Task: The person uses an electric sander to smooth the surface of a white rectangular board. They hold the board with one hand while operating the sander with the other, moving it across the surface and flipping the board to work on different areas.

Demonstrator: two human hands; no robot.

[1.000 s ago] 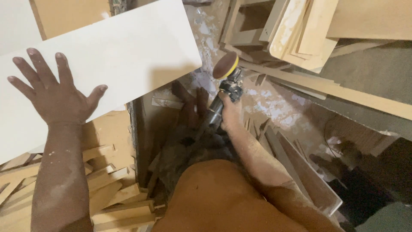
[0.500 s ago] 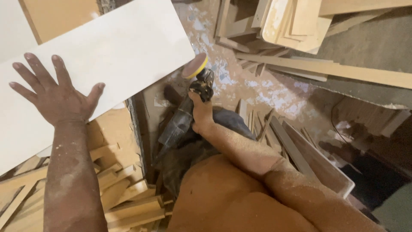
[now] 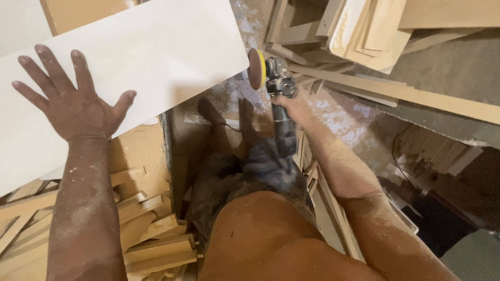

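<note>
With my left hand (image 3: 73,106) spread flat on the large white rectangular board (image 3: 156,52) and my right hand (image 3: 294,106) clenched around the grey angle sander (image 3: 276,88) just beside the board's right corner, the upright disc could gouge that edge.

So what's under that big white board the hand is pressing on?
Under the white board, pale wood offcuts poke out at its lower edge, and a tan panel shows past its top edge. The left hand lies flat on top. Whatever sits beneath its middle is covered.
</note>
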